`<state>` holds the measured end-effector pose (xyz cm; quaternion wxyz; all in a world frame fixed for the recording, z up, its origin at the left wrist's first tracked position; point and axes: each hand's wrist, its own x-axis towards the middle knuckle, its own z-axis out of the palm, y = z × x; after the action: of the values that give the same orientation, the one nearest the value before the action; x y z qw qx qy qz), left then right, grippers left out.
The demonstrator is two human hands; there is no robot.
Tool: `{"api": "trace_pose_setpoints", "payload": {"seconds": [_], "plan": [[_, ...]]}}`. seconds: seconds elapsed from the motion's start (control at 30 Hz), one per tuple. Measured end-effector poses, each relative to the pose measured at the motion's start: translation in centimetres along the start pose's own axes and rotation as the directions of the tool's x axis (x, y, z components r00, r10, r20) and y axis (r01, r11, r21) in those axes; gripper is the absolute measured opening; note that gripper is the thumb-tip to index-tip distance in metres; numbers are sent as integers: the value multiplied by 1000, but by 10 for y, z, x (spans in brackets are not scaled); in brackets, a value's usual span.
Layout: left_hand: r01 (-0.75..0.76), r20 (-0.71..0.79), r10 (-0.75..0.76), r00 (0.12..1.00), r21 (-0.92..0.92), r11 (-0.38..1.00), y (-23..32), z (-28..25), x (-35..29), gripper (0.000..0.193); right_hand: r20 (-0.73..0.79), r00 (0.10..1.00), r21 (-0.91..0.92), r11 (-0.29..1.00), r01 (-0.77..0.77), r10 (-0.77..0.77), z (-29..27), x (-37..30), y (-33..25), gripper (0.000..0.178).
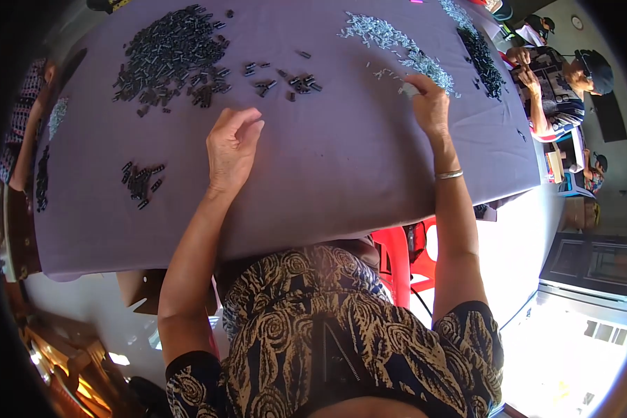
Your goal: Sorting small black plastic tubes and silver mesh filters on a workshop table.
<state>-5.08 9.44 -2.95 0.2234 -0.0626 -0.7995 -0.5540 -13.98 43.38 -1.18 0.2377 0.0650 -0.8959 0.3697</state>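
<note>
My left hand (231, 148) hovers over the near middle of the cloth, its fingers curled in toward the thumb; whatever it may hold is hidden. At the right, my right hand (430, 106) reaches to the near edge of a spread of small pale, clear-looking pieces (383, 33), its fingers closed and their tips partly hidden. Beyond my left hand lies a large heap of short black cylindrical pieces (171, 56). Several loose black pieces (303, 83) are scattered between the two hands. A smaller cluster of black pieces (141, 182) sits left of my left forearm.
A purple-grey cloth (327, 181) covers the table. More black pieces (482, 63) lie along its right side, near a seated person (554, 83) handling something small. Another person's arm (31, 132) shows at the left edge. A red chair (395, 261) stands under the near edge.
</note>
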Motion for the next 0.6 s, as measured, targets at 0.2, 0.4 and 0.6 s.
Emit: {"api": "trace_pose_setpoints", "payload": {"seconds": [0.2, 0.4, 0.6], "plan": [[6, -12, -6, 1000, 16, 1000, 0, 1, 0, 12, 112, 984, -120, 985, -125, 139, -14, 11, 13, 18], [40, -19, -39, 999, 29, 999, 0, 3, 0, 11, 328, 938, -244, 969, -28, 110, 14, 21, -12, 17], [36, -28, -36, 999, 5, 999, 0, 3, -1, 12, 447, 892, -11, 997, -70, 68, 33, 23, -52, 12]]}}
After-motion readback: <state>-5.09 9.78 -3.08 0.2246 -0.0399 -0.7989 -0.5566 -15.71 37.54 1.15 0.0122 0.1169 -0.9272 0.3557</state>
